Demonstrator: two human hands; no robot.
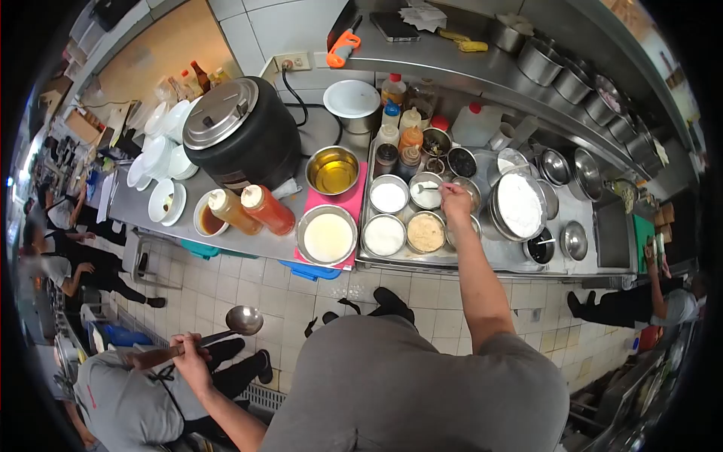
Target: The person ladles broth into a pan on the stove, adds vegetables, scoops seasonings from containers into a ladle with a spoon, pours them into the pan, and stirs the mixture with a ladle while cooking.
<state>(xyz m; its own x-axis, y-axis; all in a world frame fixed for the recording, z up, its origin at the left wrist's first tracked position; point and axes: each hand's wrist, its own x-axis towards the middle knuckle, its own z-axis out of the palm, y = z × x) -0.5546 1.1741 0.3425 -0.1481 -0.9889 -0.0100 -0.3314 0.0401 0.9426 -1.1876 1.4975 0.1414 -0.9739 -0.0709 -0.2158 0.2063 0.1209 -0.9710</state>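
My right hand (455, 202) reaches over the seasoning bowls, fingers pinched on a small white spoon (429, 186). The spoon's end lies over a metal bowl of white powder (425, 199). Around it stand two more bowls of white grains (388, 194) and a bowl of tan powder (426, 232). Low on the left, my left hand (193, 364) is closed around the handle of a metal ladle (245, 320). Its round cup is held out over the floor, away from the counter.
A bowl of yellow oil (334, 175) and a bowl of pale liquid (326, 235) sit on a pink mat. Nearby are squeeze bottles (268, 210) and a black soup warmer (241, 135). A co-worker (120, 392) stands close at my left; another person (663, 301) is at right.
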